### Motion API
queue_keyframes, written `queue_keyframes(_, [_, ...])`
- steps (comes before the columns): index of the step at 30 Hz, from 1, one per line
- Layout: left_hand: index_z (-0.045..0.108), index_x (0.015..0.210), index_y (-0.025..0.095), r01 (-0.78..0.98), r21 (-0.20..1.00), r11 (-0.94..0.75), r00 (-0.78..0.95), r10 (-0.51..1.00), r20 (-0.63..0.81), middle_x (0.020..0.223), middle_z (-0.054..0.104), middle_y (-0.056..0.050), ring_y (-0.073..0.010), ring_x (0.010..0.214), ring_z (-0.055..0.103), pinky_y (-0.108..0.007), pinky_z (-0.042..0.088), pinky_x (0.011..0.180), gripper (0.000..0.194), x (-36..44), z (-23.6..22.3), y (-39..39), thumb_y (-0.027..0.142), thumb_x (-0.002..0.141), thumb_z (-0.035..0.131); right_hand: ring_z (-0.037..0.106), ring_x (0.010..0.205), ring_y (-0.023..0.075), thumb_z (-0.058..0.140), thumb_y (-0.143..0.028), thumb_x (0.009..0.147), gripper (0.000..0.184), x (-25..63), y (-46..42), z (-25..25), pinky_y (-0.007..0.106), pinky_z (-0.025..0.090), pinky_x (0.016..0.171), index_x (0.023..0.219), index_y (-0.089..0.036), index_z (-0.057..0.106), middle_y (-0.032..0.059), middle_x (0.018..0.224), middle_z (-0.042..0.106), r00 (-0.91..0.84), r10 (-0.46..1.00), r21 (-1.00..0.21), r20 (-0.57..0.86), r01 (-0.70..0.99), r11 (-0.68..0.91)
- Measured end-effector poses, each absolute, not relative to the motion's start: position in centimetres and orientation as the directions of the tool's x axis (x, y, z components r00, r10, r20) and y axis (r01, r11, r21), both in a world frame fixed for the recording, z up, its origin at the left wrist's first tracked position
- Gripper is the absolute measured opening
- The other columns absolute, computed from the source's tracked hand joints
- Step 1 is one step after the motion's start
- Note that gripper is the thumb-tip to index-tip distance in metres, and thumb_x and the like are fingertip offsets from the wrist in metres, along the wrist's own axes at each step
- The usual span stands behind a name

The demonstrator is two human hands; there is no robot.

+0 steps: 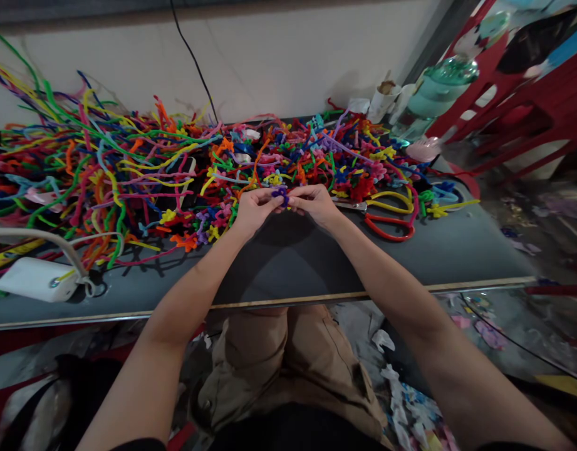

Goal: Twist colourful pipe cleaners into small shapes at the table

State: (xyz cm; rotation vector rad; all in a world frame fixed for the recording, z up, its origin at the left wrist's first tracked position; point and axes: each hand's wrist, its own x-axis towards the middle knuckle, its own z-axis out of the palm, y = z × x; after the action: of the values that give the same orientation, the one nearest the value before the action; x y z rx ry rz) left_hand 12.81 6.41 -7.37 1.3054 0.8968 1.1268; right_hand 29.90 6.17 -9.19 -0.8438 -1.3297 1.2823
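- We hold a small purple piece of fuzzy wire (281,195) between our hands, over the table (438,250), at the front of the pile.
- Our left hand (256,210) pinches it from one side, our right hand (316,203) from the other.
- Just beyond, we see a tangled pile of colourful pipe cleaners (128,163).
- Scissors (362,205) lie near our right hand.
- Farther right stands a green bottle (433,97).

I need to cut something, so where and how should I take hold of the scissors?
Probably by the red handle loop, coming from the front table edge: it lies nearer that edge than the yellow loop, while the blades point away leftward.
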Motion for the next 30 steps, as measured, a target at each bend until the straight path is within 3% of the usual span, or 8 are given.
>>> queue_keyframes(8, [0.072,0.076,0.012,-0.050,0.990,-0.132,0.242,0.960,0.140,0.070,0.072,-0.005,-0.0154,0.060,0.068,-0.030,0.059,0.063,0.036,12.8,-7.4,6.1,0.042,0.058,0.084,0.043,0.043,0.0048,0.084,-0.049,0.059,0.035,30.1,5.8,-8.5,0.021,0.033,0.039,0.067,-0.016,0.072,-0.0023,0.054,0.059,-0.213,0.948,-0.971,0.236,-0.100,0.220])
queue_keyframes(13, [0.072,0.073,0.012,0.015,0.982,-0.190,0.242,0.953,0.181,0.070,0.073,-0.006,-0.0159,0.060,0.068,-0.029,0.059,0.063,0.034,12.8,-7.2,5.7,0.042,0.060,0.082,0.053,0.051,0.0089,0.085,-0.048,0.056,0.036,30.2,5.8,-8.2,0.024,0.044,0.049,0.063,-0.015,0.070,-0.0001,0.057,0.062,-0.214,0.944,-0.968,0.249,-0.026,0.249])
queue_keyframes(17, [0.073,0.074,0.013,0.022,0.975,-0.219,0.226,0.951,0.209,0.071,0.073,-0.006,-0.0158,0.063,0.069,-0.028,0.059,0.065,0.030,12.8,-7.2,5.7,0.040,0.062,0.081,0.058,0.056,0.0111,0.082,-0.047,0.061,0.034,30.2,5.7,-8.2,0.026,0.048,0.054,0.066,-0.015,0.071,0.0021,0.062,0.066,-0.184,0.935,-0.946,0.304,0.055,0.319])
queue_keyframes(24, [0.069,0.068,0.014,-0.095,0.994,-0.048,0.134,0.989,0.061,0.064,0.070,-0.003,-0.0126,0.057,0.066,-0.025,0.057,0.059,0.032,13.1,-7.4,6.1,0.041,0.060,0.082,0.063,0.071,0.0144,0.072,-0.033,0.077,0.014,29.3,5.0,-8.0,0.028,0.050,0.061,0.081,-0.021,0.076,0.0041,0.081,0.072,-0.044,0.834,-0.795,0.550,0.280,0.539])
queue_keyframes(30, [0.065,0.066,0.015,-0.138,0.988,0.063,0.166,0.985,-0.040,0.062,0.067,-0.001,-0.0110,0.056,0.065,-0.023,0.055,0.059,0.032,13.3,-7.5,6.1,0.040,0.058,0.084,0.064,0.082,0.0179,0.069,-0.030,0.080,0.009,28.7,4.8,-8.1,0.033,0.051,0.074,0.076,-0.024,0.075,0.0034,0.082,0.070,0.008,0.859,-0.824,0.512,0.289,0.488])
